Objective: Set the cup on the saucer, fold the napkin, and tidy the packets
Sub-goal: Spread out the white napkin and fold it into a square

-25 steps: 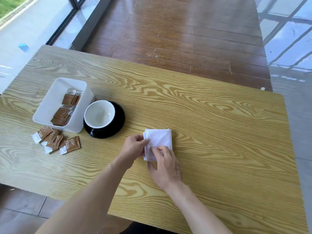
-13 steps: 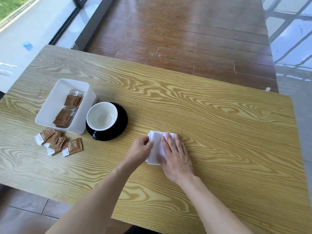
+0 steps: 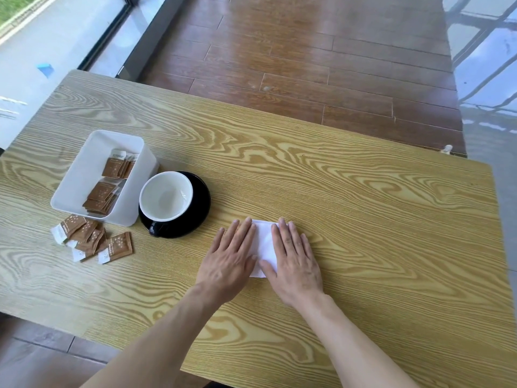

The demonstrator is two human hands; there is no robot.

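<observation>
— Where's the napkin (image 3: 264, 247) now?

— Near the middle of the table (image 3: 363, 219), at its near side, folded small and white. Both hands lie flat on it, palms down, fingers straight and pointing to twelve o'clock. The left hand (image 3: 228, 264) covers its nine o'clock edge, the right hand (image 3: 296, 264) its three o'clock edge, with a strip of white showing between them.

— Is either grip closed on anything?

— No, both are released; the hands only press on the napkin.

— And the cup?

— The cup (image 3: 166, 196), white inside, stands on the black saucer (image 3: 200, 201), at about ten o'clock from the hands. Its handle points to six o'clock.

— The packets?

— Some brown packets lie inside the white tray (image 3: 84, 169), which touches the saucer at its nine o'clock side. The loose packets (image 3: 92, 239) are heaped on the table just at the tray's six o'clock end, overlapping one another.
</observation>
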